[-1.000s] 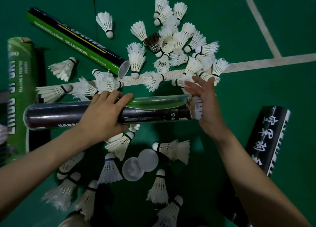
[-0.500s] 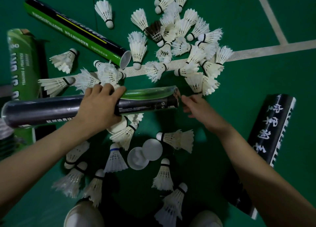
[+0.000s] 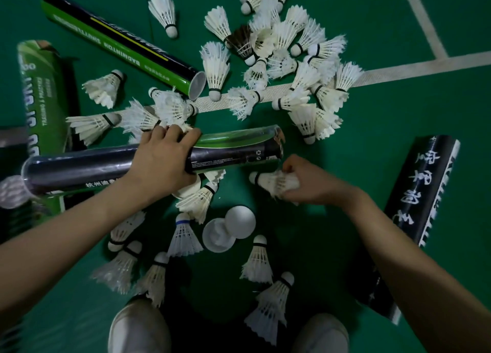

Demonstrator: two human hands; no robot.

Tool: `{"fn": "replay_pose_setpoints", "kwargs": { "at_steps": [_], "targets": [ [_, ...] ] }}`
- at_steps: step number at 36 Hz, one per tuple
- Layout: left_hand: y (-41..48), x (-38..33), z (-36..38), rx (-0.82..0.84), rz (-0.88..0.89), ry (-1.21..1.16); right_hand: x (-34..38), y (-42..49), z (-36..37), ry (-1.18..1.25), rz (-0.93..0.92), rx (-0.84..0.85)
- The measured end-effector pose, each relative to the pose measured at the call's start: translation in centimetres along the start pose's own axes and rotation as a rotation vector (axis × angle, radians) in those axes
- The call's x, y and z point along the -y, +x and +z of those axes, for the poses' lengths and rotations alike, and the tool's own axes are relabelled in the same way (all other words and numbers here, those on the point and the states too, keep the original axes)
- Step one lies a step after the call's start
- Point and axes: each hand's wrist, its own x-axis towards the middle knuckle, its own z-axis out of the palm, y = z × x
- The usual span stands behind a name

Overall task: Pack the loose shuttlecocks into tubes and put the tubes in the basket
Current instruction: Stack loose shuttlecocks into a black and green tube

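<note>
My left hand (image 3: 162, 161) grips a black and green tube (image 3: 233, 150) around its middle and holds it level, open mouth to the right. Just below that mouth, my right hand (image 3: 305, 185) grips a white shuttlecock (image 3: 273, 181) by its feathers, cork end pointing left. Several loose white shuttlecocks (image 3: 292, 60) lie heaped beyond the tube, and more shuttlecocks (image 3: 183, 238) are scattered on the floor near me. The basket is not in view.
A green and black tube (image 3: 119, 41) lies open at the upper left, a wide green tube (image 3: 39, 95) at the far left, a black tube with white characters (image 3: 422, 206) at the right. Two white round caps (image 3: 228, 227) lie between my arms. My shoes (image 3: 138, 328) show at the bottom.
My right hand left the tube's mouth, dropped toward me and took hold of a shuttlecock from the floor. My left hand kept its hold on the tube, which shifted slightly left.
</note>
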Motion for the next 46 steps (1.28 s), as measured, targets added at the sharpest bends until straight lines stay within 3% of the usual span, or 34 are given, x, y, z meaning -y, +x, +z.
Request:
{"fn": "replay_pose_setpoints", "kwargs": {
  "at_steps": [5, 8, 14, 22, 26, 28, 32, 35, 38, 42, 46],
  "targets": [
    [0.0, 0.5, -0.1, 0.007, -0.03, -0.017, 0.0, 0.2, -2.1, 0.329, 0.019, -0.187],
    [0.1, 0.7, -0.3, 0.016, -0.045, -0.019, -0.2, 0.2, -2.3, 0.243, -0.012, -0.336],
    [0.3, 0.6, -0.5, 0.019, -0.053, -0.027, 0.2, 0.5, -2.6, 0.383, -0.011, -0.397],
    [1.1, 0.9, -0.9, -0.003, -0.094, -0.036, 0.9, 1.0, -4.0, 0.435, -0.064, -0.663],
    [1.3, 0.9, -0.9, -0.015, -0.096, -0.045, 1.1, 0.9, -5.0, 0.316, -0.179, -0.481],
    [1.4, 1.0, -0.9, -0.018, -0.097, -0.048, 1.0, 1.1, -5.2, 0.143, -0.196, -0.499],
    [1.4, 1.0, -0.8, -0.002, -0.112, -0.056, 1.0, 1.0, -5.5, 0.407, -0.182, -0.544],
    [1.5, 1.0, -0.8, 0.003, -0.117, -0.065, 1.4, 1.0, -5.4, 0.421, -0.201, -0.543],
    [1.7, 1.2, -0.9, 0.004, -0.124, -0.075, 2.0, 1.2, -5.1, 0.671, -0.168, -0.607],
    [1.9, 1.3, -1.2, -0.03, -0.127, -0.081, 2.2, 2.0, -4.9, 0.774, -0.11, -0.753],
    [1.9, 0.6, -1.6, -0.065, -0.099, -0.096, 2.4, 3.0, -5.2, 0.788, -0.071, -0.708]
  ]
}}
